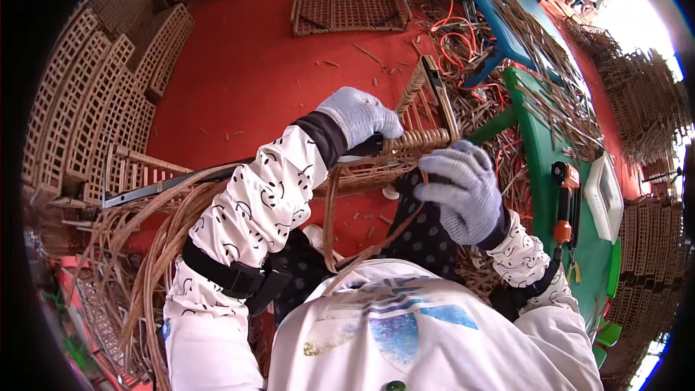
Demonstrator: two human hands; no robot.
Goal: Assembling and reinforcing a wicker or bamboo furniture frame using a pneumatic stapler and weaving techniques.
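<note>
A rectangular frame [174, 187] of dark metal bars lies across my lap, partly wrapped in brown rattan-like strip. Its wrapped bar [420, 139] shows tight coils near the right corner. My left hand [356, 117], in a pale grey knit glove, is closed over the dark bar just left of those coils. My right hand [463, 192], gloved the same, is beside the corner, fingers curled, with a brown strip [400, 230] at its fingertips. That strip runs from the wrapped edge down across my lap. Long loose strips [170, 226] pass under my left forearm.
A woven tray-like frame [351, 6] lies on the red floor [239, 51] ahead. Lattice panels [87, 116] stack at the left. At right, a green stool [539, 152] bears an orange-black power tool [564, 199] and a white tray [601, 192]. Behind it stands a blue bench [499, 18] with strips.
</note>
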